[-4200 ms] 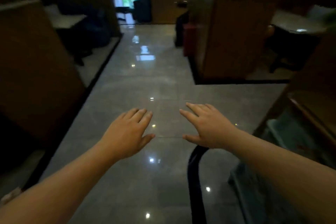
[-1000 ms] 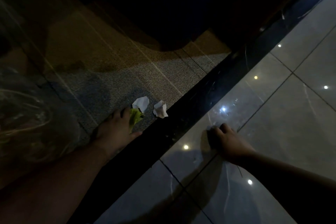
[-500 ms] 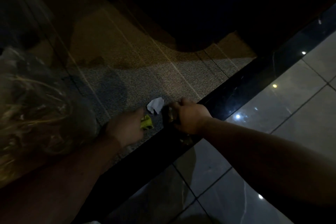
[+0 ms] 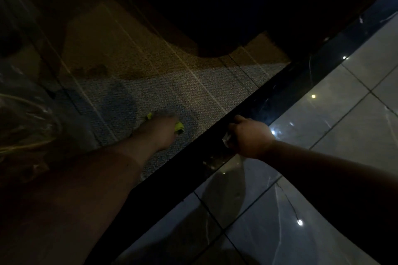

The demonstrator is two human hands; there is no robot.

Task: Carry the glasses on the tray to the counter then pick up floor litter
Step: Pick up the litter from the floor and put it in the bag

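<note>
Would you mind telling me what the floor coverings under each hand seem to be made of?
Carpet: woven textile, matte; a fine pebbly weave with pale lines shows. Floor tiles: probably polished stone or glazed ceramic; they mirror ceiling lights between grout lines. Border strip: glossy black, possibly stone.

no readable text, labels (too dark)

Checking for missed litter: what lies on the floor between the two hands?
Head view: between left hand and right hand only bare carpet and the dark border strip show.
</note>
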